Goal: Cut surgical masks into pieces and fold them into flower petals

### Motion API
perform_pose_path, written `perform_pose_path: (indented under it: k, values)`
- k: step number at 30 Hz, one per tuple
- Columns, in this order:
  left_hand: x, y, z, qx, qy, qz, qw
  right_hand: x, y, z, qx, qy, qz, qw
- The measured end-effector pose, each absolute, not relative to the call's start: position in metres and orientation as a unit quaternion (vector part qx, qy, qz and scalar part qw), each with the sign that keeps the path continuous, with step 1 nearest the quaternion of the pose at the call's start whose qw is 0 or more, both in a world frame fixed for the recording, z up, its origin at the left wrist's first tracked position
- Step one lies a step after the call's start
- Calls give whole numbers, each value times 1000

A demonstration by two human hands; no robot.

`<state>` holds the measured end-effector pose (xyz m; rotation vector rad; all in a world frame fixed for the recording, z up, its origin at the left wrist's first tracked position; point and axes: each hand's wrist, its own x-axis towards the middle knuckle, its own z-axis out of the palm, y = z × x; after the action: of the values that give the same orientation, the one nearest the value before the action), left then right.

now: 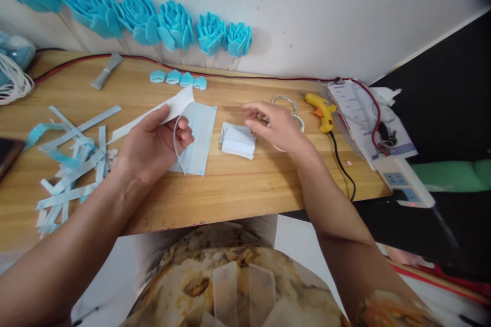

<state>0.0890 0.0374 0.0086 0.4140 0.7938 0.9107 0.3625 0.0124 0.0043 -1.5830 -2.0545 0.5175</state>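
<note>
In the head view, the table (230, 191)'s front edge crosses lower centre, plain wood just above it. Left of centre, the left hand (155, 138) pinches a white strip (181, 102); the right hand (279, 125), loosely curled, is by a white stack (238, 143) at centre, contact unclear. Blue flowers (174, 25) line the wall (314, 15), upper left.

left grip (155, 135): palm up, fingers curled | right grip (278, 122): palm down, fingers loosely bent | forearms (105, 199) bare

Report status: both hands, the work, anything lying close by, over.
Left hand holding white strip. Right hand near folded white stack, grip unclear. Blue scraps to left, glue gun to right.
</note>
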Motion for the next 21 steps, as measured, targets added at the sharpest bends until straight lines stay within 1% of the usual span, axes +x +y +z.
perform_pose_path:
  k: [2,3,6,9,11,15,19,21]
  values:
    - [90,37,9,208,372,426,798,377,10,14,-635,-715,139,257]
    - [91,36,10,220,373,426,794,384,8,20,-662,-701,111,240]
    - [94,33,10,266,380,438,771,401,-1,32,-714,-689,53,117]
    - [97,29,8,320,378,464,735,406,-7,32,-722,-692,13,-24]
    - [98,26,5,362,365,481,710,406,-10,27,-718,-693,6,-69]
    - [96,20,3,454,386,491,635,403,-15,17,-703,-709,-3,-58]
    - [92,14,10,560,476,433,522,400,-19,12,-696,-715,-25,-59]
    - [89,13,13,583,508,412,482,401,-20,11,-703,-710,-21,-46]
